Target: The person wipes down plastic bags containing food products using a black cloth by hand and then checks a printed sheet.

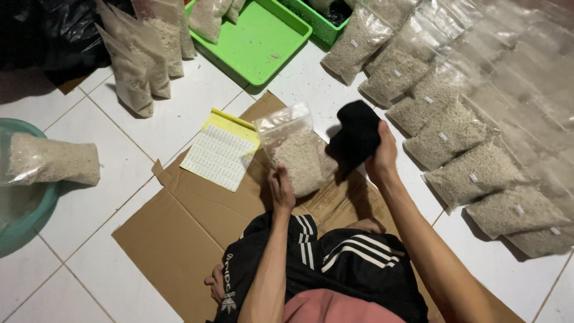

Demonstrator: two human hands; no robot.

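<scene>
My left hand [281,190] grips the lower edge of a clear bag of pale grain [294,151], held upright over the cardboard sheet [185,233]. My right hand [381,157] is closed on a black cloth [357,136] just right of it. I'd steady the bag and wipe gently. White floor tiles [101,197]; filled bags [445,134] line the right.

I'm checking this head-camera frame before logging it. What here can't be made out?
- Black cloth-like thing in the right hand: dark and shapeless, kind unclear.
- Clear plastic bag of pale grain held by the left hand: its lower corner is hidden by the hand.
- Yellow-edged sheet of small white stickers: print too small.
- Teal round basin: cut by the left edge.
- Far-right row of bags: blurred by glare.
</scene>
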